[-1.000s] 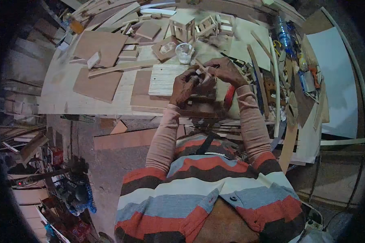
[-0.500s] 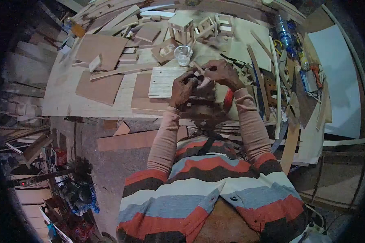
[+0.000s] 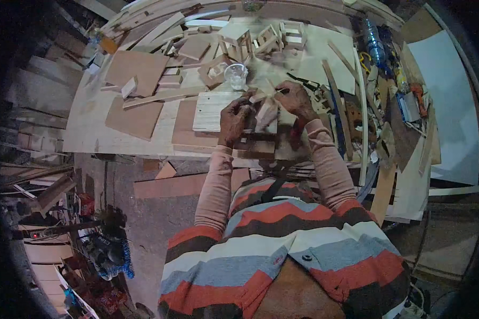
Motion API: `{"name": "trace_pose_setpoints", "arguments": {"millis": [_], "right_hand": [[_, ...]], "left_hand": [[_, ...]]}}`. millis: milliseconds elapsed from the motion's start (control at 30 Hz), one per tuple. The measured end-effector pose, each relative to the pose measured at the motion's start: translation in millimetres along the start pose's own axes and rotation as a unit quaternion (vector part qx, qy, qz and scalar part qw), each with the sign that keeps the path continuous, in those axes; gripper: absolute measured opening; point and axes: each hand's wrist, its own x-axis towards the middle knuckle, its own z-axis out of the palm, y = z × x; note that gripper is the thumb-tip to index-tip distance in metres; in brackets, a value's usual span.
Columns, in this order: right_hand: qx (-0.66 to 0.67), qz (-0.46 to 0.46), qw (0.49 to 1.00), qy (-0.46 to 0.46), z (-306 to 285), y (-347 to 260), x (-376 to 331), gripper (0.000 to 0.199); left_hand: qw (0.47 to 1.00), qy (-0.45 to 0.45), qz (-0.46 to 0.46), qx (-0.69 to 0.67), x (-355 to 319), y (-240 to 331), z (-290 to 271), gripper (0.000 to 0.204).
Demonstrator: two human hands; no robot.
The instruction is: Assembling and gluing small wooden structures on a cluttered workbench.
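Both my hands meet over the middle of the workbench (image 3: 90,133). My left hand (image 3: 233,118) and my right hand (image 3: 294,99) together grip a small pale wooden block (image 3: 266,111) between them. A thin stick juts from my right fingers toward the left. Under the hands lies a white lined board (image 3: 210,109) on brown wooden panels. A clear plastic cup (image 3: 236,75) stands just beyond my left hand.
Brown boards (image 3: 135,69) and offcuts lie at the left of the bench. Small wooden frame assemblies (image 3: 271,37) stand at the back. Long strips, a blue bottle (image 3: 374,45) and tools crowd the right side. Planks and clutter cover the floor at left.
The hands stay together on the small wooden piece; they have shifted only slightly, turning it between the fingers.
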Motion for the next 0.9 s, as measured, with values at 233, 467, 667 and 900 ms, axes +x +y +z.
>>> {"name": "trace_pose_setpoints", "arguments": {"millis": [233, 467, 667, 900], "right_hand": [[-0.137, 0.026, 0.99, 0.028, 34.8, 63.8, -7.8, 0.029], [-0.065, -0.083, 0.992, 0.065, 6.4, 23.8, -22.8, 0.03], [0.125, 0.059, 0.987, -0.082, -14.7, -10.6, -23.8, 0.027], [0.053, -0.049, 0.997, -0.01, -11.9, -1.7, -23.3, 0.025]], "left_hand": [[0.975, 0.065, 0.077, 0.199, 1.0, 9.3, 19.2, 0.036], [0.927, 0.052, 0.133, 0.346, 6.4, 18.8, 29.6, 0.033], [0.966, 0.041, 0.193, 0.165, 3.3, 21.9, 40.7, 0.028], [0.977, 0.052, 0.136, 0.153, 3.7, 35.3, 53.6, 0.022]]}}
